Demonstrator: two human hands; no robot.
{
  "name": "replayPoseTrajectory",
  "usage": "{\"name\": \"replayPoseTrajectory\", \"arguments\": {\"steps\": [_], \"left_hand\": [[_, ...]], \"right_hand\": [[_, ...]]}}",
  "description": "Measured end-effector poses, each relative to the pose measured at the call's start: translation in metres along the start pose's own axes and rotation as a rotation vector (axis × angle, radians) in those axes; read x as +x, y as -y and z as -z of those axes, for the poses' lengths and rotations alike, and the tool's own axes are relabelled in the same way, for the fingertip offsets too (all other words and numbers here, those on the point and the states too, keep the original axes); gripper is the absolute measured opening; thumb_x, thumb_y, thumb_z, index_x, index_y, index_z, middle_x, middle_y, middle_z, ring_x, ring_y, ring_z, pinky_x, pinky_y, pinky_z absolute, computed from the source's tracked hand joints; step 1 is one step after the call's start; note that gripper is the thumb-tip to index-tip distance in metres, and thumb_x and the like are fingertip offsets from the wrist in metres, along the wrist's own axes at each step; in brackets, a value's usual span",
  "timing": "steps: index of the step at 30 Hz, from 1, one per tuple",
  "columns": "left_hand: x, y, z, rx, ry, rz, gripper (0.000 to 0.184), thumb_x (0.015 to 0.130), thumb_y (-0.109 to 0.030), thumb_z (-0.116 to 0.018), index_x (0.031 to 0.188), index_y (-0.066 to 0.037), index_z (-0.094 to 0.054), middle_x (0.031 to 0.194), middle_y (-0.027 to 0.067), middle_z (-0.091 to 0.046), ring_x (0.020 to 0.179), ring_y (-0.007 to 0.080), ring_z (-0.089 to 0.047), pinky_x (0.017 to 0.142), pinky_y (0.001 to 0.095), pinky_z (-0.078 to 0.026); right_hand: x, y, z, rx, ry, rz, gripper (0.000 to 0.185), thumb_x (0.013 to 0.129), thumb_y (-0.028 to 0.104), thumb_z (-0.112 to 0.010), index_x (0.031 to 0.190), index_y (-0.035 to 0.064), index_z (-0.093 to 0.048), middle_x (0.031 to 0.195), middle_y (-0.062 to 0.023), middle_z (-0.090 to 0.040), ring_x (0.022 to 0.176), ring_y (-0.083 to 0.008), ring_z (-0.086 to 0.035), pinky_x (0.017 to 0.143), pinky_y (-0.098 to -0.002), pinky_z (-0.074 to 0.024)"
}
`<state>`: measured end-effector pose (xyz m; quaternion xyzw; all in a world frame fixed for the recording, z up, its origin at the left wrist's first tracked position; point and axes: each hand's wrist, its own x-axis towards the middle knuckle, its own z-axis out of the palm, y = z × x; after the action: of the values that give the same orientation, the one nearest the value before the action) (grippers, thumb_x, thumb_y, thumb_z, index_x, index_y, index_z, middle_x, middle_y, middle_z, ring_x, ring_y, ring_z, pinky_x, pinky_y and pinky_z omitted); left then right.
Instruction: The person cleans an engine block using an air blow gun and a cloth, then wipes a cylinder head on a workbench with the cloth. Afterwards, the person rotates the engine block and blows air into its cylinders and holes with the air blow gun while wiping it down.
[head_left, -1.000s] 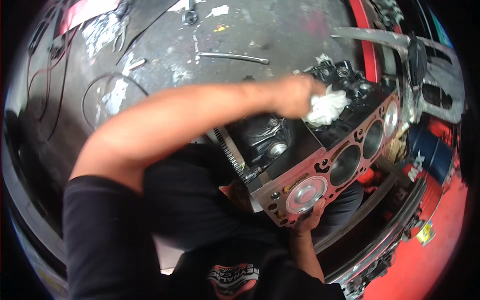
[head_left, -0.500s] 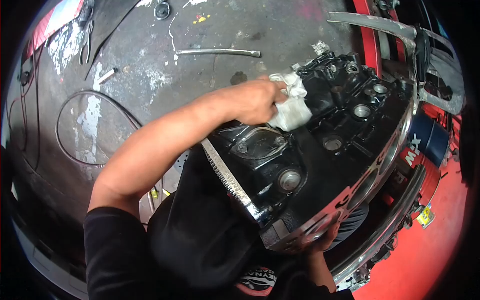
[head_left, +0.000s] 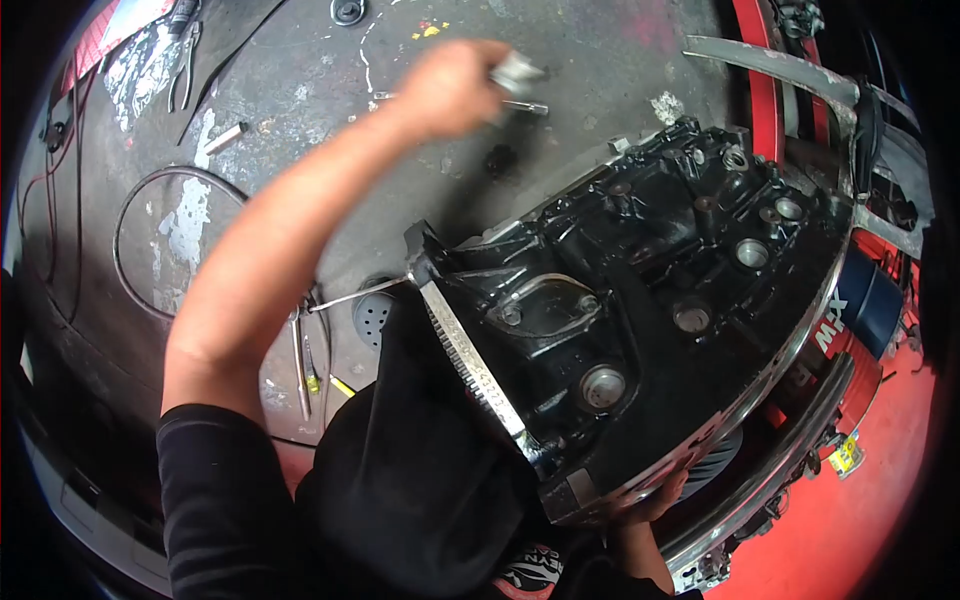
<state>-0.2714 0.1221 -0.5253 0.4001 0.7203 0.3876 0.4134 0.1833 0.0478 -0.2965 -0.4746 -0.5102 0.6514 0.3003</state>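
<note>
Left hand (head_left: 455,88) closed round crumpled white cloth (head_left: 518,72); right hand (head_left: 656,499) against black metal engine block (head_left: 672,368), grip unclear.

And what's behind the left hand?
A metal bar on the floor: both ends show past the left hand, which covers the middle; anything else there is hidden.

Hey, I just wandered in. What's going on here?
Someone in a black shirt has a large, dark engine block in front of them. The left hand is up over the floor, apart from the block, holding a white cloth; both look blurred. The right hand is at the block's near lower side, its grip partly hidden. Pliers and other tools lie about on the floor.
</note>
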Motion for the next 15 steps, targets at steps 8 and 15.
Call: {"name": "replayPoseTrajectory", "arguments": {"steps": [8, 15], "left_hand": [[-0.015, -0.023, -0.085, -0.115, 0.398, -0.239, 0.038, 0.08, -0.01, -0.057, 0.115, -0.005, -0.071, 0.108, 0.0225, -0.07, 0.105, 0.0381, -0.066, 0.095, 0.0413, -0.052], [-0.006, -0.022, -0.017, -0.266, 0.579, 0.077, 0.032, 0.091, -0.012, -0.055, 0.119, -0.003, -0.067, 0.108, 0.0177, -0.071, 0.1, 0.0234, -0.069, 0.088, 0.0351, -0.056]], "right_hand": [[-0.028, -0.001, 0.028, -0.025, -0.284, -0.179, 0.075, 0.098, 0.049, -0.05, 0.153, 0.0041, -0.026, 0.152, -0.0142, -0.036, 0.136, -0.029, -0.04, 0.113, -0.0454, -0.0342], [-0.002, 0.007, -0.005, -0.254, -0.041, -0.057, 0.069, 0.1, 0.047, -0.046, 0.152, 0.0052, -0.03, 0.147, -0.0146, -0.044, 0.131, -0.029, -0.048, 0.111, -0.0457, -0.0397]]}}
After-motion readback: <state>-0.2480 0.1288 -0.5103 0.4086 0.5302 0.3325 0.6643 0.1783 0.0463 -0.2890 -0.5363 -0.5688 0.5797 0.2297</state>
